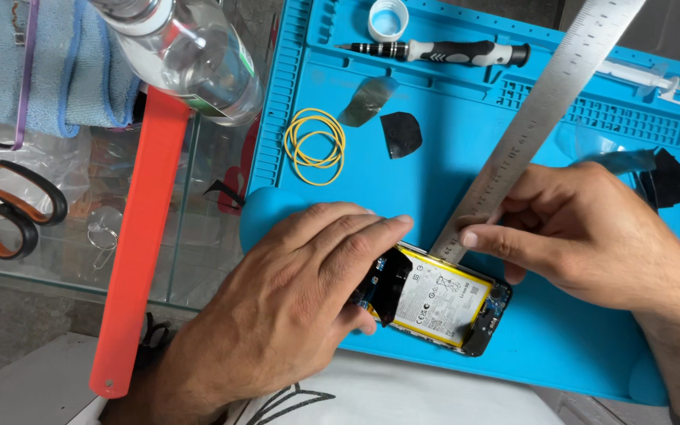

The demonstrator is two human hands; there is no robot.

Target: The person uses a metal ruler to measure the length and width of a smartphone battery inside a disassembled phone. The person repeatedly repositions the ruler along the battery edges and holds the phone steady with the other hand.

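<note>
An opened phone point(466, 311) lies on the blue work mat point(450, 157), its white battery with a yellow edge point(442, 295) showing. My left hand point(301, 283) presses down on the phone's left end and covers part of it. My right hand point(584, 232) grips a long steel ruler point(529, 118) near its lower end. The ruler's tip rests at the battery's upper edge, and the ruler slants up to the right across the mat.
On the mat lie yellow rubber bands point(314, 146), two dark film pieces point(400, 132), a precision screwdriver point(442, 52), a white cap point(388, 19) and a syringe point(655, 79). Left on the glass table: a clear bottle point(190, 55), an orange bar point(139, 236), scissors point(5, 208), a blue cloth point(57, 63).
</note>
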